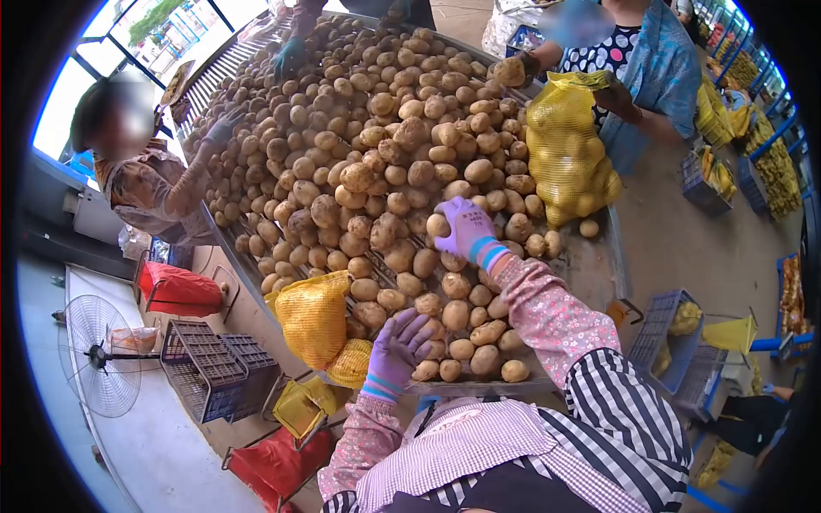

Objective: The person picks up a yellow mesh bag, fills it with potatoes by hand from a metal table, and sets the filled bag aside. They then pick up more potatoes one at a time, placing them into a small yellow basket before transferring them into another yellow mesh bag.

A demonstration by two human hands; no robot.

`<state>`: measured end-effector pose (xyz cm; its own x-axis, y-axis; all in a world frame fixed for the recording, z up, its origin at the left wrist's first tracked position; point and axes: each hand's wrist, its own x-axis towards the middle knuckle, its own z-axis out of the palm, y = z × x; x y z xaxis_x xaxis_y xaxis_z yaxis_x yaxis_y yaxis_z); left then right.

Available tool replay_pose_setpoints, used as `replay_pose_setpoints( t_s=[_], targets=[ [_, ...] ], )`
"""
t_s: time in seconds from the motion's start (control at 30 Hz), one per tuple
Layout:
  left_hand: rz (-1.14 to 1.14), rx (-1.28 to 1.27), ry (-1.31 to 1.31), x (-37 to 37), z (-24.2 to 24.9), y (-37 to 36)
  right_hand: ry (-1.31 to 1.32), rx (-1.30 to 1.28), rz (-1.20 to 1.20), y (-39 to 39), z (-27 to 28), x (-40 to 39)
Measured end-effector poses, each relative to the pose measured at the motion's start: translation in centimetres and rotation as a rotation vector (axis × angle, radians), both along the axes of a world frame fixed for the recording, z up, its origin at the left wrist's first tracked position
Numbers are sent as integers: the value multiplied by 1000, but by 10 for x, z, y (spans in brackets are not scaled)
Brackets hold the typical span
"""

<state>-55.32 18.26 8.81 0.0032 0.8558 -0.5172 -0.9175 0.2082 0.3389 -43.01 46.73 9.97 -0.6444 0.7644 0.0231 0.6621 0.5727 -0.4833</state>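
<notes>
A big heap of potatoes (359,177) covers the slatted sorting table (235,61) in front of me. My right hand (469,229), in a purple glove with a striped cuff, reaches over the heap with its fingers closed on a potato (437,225). Near the table's front edge my left hand (398,349), gloved the same way, is open above the potatoes, fingers apart and holding nothing. Just left of it, a filled yellow mesh bag (311,316) leans on the edge, with a smaller yellow mesh bundle (351,363) beside it.
Across the table, a person (658,77) holds a full yellow mesh bag (569,154) and a potato. Another person (158,184) reaches in from the left; further gloved hands work at the far end. Plastic crates (209,368), red sacks (278,466) and a fan (101,355) stand around.
</notes>
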Motion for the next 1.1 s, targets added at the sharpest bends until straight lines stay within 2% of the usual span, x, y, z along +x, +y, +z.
replay_pose_setpoints(
  t_s=[0.07,0.1,0.13,0.2,0.23,0.3,0.33,0.43,0.5,0.53,0.57,0.6,0.63,0.67,0.7,0.73,0.8,0.83,0.87,0.9,0.93,1.0,1.03,1.07,1.1],
  targets=[
    [68,-50,-28,-1,-4,11,184,-253,288,-23,5,6],
    [127,-71,17,2,-2,17,100,-367,402,-36,5,0],
    [184,-91,64,4,-1,21,136,-413,484,-46,-1,-4],
    [198,-61,36,-4,-37,17,-44,-68,357,-57,-11,-25],
    [165,-132,38,-7,-53,12,-37,-67,360,-61,-14,-39],
    [140,-224,-8,-5,-51,10,-361,89,129,-69,-20,-67],
    [136,-226,-2,-1,-45,8,-377,119,131,-73,-23,-76],
    [128,-113,-175,4,-36,3,-348,85,205,-75,-30,-87],
    [205,-191,-126,0,-35,2,-175,-112,239,-71,-30,-87],
    [278,-271,-83,-2,-35,1,-61,-310,212,-70,-31,-84],
    [291,-275,-86,-2,-37,-2,18,-429,304,-66,-23,-73],
    [257,-161,189,-1,-43,-3,96,-547,391,-64,-12,-62],
    [216,-44,460,1,-48,-4,89,-549,398,-65,-12,-56],
    [166,75,730,5,-31,6,157,-703,465,-68,-13,-50],
    [286,44,-188,-4,-6,9,227,-852,525,-68,-13,-45],
    [281,50,-196,-6,-15,6,221,-845,518,-66,-5,-40],
    [206,182,-375,-4,-38,-2,177,-731,619,-61,20,-28],
    [197,122,-213,2,-22,1,197,-571,614,-50,27,-24],
    [166,165,-207,6,-17,4,341,-296,567,-35,26,-22],
    [167,222,-272,9,-16,3,311,-43,464,-10,25,-19],
    [171,275,-337,11,-16,1,313,118,255,18,16,-20],
    [178,235,-343,14,-20,-2,87,340,-91,72,12,-8],
    [183,194,-340,15,-21,-5,-5,357,-145,96,-2,2],
    [185,192,-337,16,-23,-7,-78,187,-170,111,-15,7],
    [203,153,-347,19,-25,-9,-64,134,-155,111,-17,10]
  ],
)
